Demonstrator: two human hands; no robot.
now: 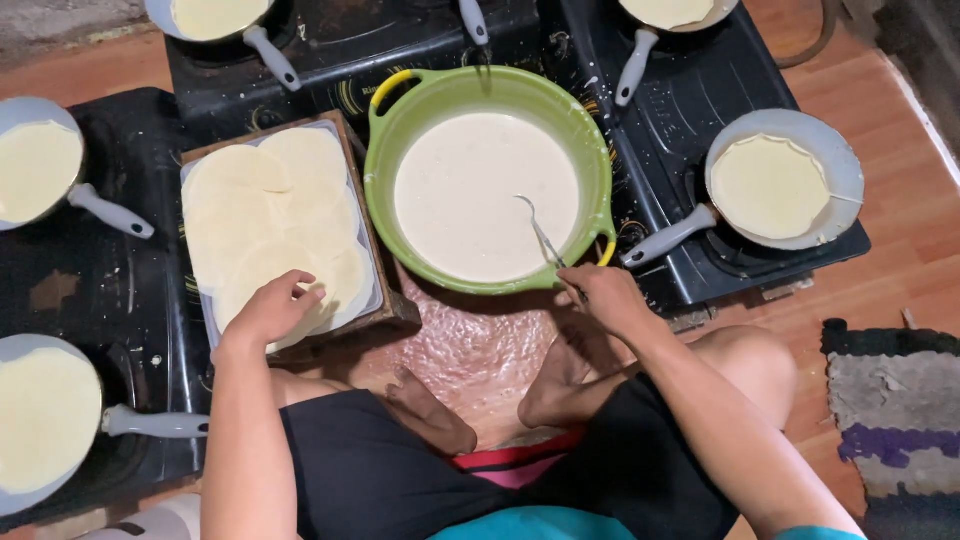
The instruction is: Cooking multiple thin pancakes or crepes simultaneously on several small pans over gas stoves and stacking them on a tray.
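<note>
The person sits cross-legged on a wooden floor, ringed by black stoves. The left hand rests palm down on a stack of thin, round, pale crepes, fingers loosely curled on the near edge of the top sheet, not pinching it. The crepes lie overlapping on a white-lined wooden tray just left of a round green bowl with yellow handles, filled with smooth creamy batter. The right hand sits at the bowl's near right rim, fingers closed around the thin metal handle of a ladle that slants into the batter. Grey-handled shallow pans surround the scene, each holding a pale disc: one at right, one near left, one far left. A crinkled plastic sheet lies under the bowl, near the bare feet
</note>
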